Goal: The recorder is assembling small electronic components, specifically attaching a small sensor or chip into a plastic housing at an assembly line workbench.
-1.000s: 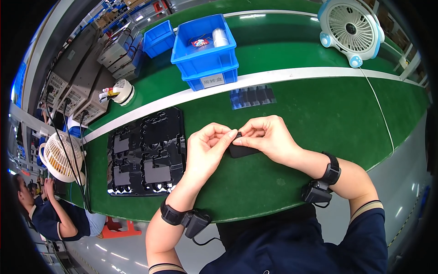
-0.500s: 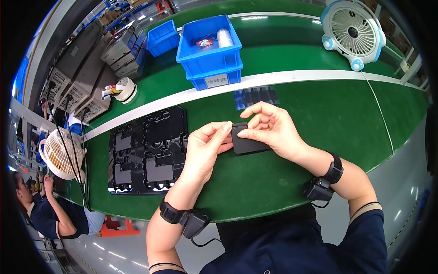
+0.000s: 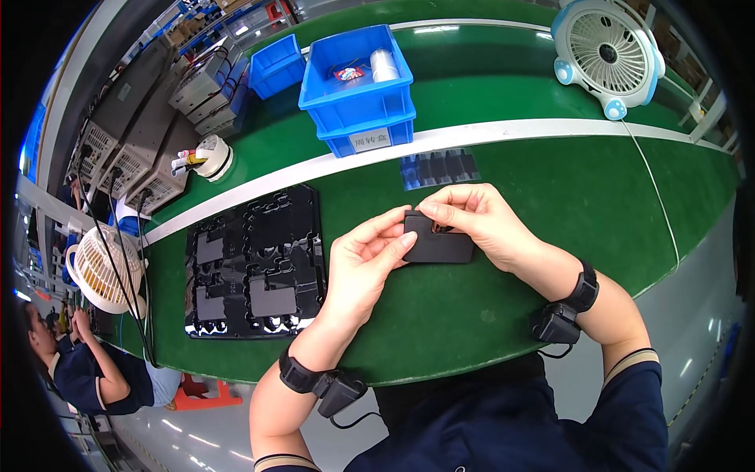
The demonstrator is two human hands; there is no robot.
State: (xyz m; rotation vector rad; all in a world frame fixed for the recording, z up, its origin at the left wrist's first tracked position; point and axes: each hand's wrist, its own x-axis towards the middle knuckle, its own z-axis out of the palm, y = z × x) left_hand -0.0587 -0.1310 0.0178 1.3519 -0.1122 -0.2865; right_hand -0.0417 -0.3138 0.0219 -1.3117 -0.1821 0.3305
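A flat black L-shaped piece (image 3: 442,249) is held up between my hands above the green bench. My left hand (image 3: 371,250) is closed on its left end, with the thumb lying over the front face. At the piece's upper notch, my right hand (image 3: 478,220) is closed, thumb and forefinger pinching at the edge. A small copper-coloured spot shows in the notch beside the right fingers. Beyond my hands lies a small strip of dark bluish film (image 3: 440,168). To the left, a glossy black moulded tray (image 3: 303,236) bears several grey L-shaped pieces (image 3: 272,299).
Stacked blue bins (image 3: 358,118) stand behind a white rail (image 3: 440,139), the upper one holding a white roll. A white-blue fan (image 3: 609,59) is at far right, a cream fan (image 3: 106,267) at left. Grey equipment boxes (image 3: 130,149) stand far left, near a seated person (image 3: 94,370).
My right thumb has moved from the piece's front face up to its top edge, uncovering the notch. My left thumb now lies further over the face.
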